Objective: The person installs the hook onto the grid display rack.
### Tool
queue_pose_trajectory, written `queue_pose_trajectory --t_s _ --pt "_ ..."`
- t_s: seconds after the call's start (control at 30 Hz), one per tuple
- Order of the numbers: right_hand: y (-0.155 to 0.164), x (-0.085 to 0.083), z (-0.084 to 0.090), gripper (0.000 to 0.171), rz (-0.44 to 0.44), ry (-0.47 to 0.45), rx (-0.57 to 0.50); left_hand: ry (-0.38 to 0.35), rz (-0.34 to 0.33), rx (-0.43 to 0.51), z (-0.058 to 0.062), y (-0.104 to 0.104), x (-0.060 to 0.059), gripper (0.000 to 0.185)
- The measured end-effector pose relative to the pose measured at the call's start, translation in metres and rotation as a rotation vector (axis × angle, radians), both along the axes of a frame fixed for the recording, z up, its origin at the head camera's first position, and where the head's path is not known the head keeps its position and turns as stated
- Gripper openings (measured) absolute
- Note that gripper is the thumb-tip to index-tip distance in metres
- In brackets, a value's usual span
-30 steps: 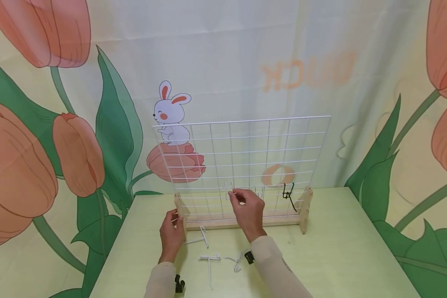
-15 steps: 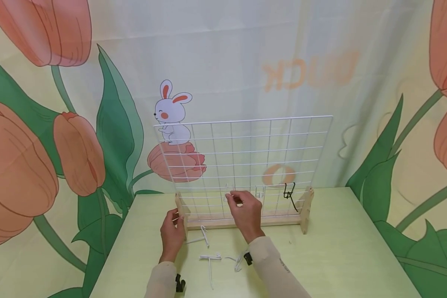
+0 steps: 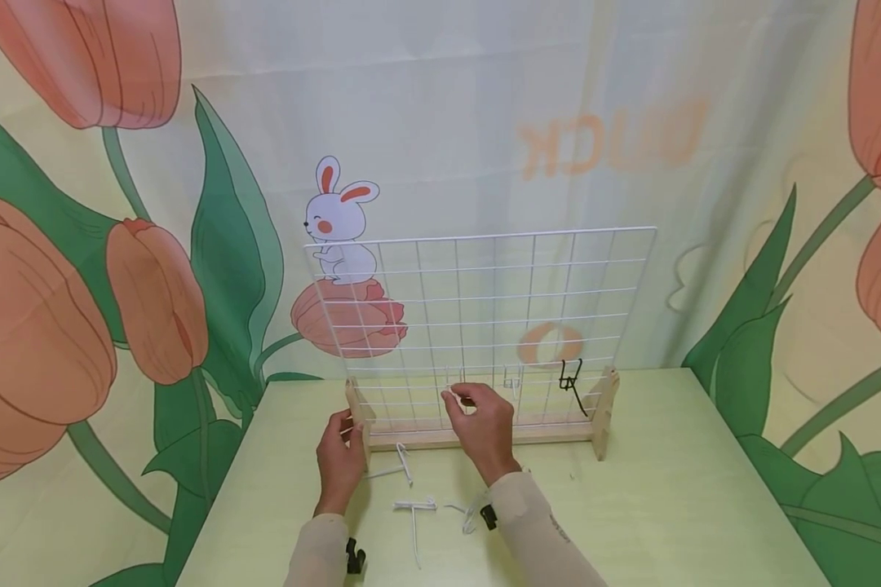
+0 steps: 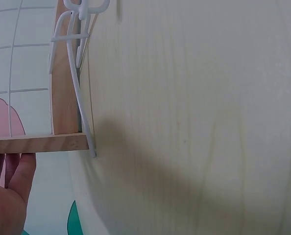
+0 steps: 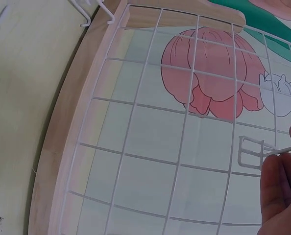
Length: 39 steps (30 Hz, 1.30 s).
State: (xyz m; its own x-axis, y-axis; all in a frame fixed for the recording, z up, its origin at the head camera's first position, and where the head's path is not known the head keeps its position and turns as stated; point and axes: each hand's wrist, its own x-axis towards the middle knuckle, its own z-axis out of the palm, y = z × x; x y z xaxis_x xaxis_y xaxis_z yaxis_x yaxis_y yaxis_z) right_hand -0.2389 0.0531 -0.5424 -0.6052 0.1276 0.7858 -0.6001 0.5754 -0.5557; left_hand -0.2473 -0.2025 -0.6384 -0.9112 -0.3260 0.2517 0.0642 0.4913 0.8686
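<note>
A white wire grid panel [image 3: 484,302] stands upright in a wooden stand [image 3: 477,439] at the back of the pale green table [image 3: 668,505]. My right hand [image 3: 477,412] pinches a small white hook [image 5: 253,152] between fingertips [image 5: 280,186] and holds it against the grid's lower rows. My left hand [image 3: 340,452] rests against the stand's left wooden foot [image 4: 37,143], its fingers [image 4: 11,169] fairly straight. A black hook [image 3: 573,383] and another white hook [image 3: 511,381] hang on the grid to the right of my right hand.
Loose white hooks lie on the table in front of the stand: one by the left foot [image 3: 400,465], one between my forearms [image 3: 413,518] and one by my right wrist [image 3: 466,515]. A tulip-and-rabbit backdrop [image 3: 338,220] hangs behind the table.
My right hand has shifted a little left and down along the grid with the white hook in its fingertips. The left hand has stayed at the stand's foot.
</note>
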Motion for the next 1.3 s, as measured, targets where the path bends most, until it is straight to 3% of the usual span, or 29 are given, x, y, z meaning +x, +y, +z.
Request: queue_pose_trajectory --t_s 0.47,0.9,1.3 --pt "0.004 0.017 0.001 0.022 0.029 -0.068 0.004 0.005 0.004 -0.011 0.003 0.001 0.001 0.032" --pt "0.023 0.044 0.003 0.028 0.083 -0.323 -0.026 -0.010 0.006 -0.003 0.003 0.002 0.001 0.032" --pt "0.051 0.072 -0.019 0.026 0.092 -0.413 0.041 0.001 0.002 -0.005 0.005 0.002 0.002 0.033"
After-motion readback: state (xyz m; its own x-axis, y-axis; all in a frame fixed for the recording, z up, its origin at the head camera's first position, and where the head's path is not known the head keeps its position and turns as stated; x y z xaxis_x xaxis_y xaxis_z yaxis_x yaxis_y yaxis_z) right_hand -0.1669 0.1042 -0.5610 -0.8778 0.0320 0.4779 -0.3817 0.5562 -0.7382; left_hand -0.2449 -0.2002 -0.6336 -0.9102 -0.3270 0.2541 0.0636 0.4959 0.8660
